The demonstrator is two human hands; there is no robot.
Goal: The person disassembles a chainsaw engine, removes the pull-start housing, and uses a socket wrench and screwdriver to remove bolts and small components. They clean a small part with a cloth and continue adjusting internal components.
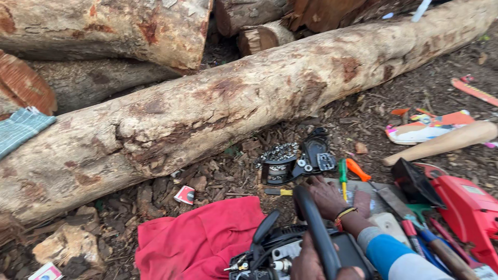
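Left fingers (pixel 311 262) clenched round chainsaw handle (pixel 316 233); right fingers (pixel 324 189) loose, released, beside green screwdriver (pixel 343 176).

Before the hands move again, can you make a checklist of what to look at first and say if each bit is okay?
1. Left hand gripping the black chainsaw handle: ok.
2. Right hand resting flat on the grey bar, holding nothing: ok.
3. Screwdrivers, green and orange, close to the right hand: ok.
4. Loose chain clear of both hands: ok.
5. Red cloth touching the chainsaw body: cannot tell.
6. Engine off: cannot tell.
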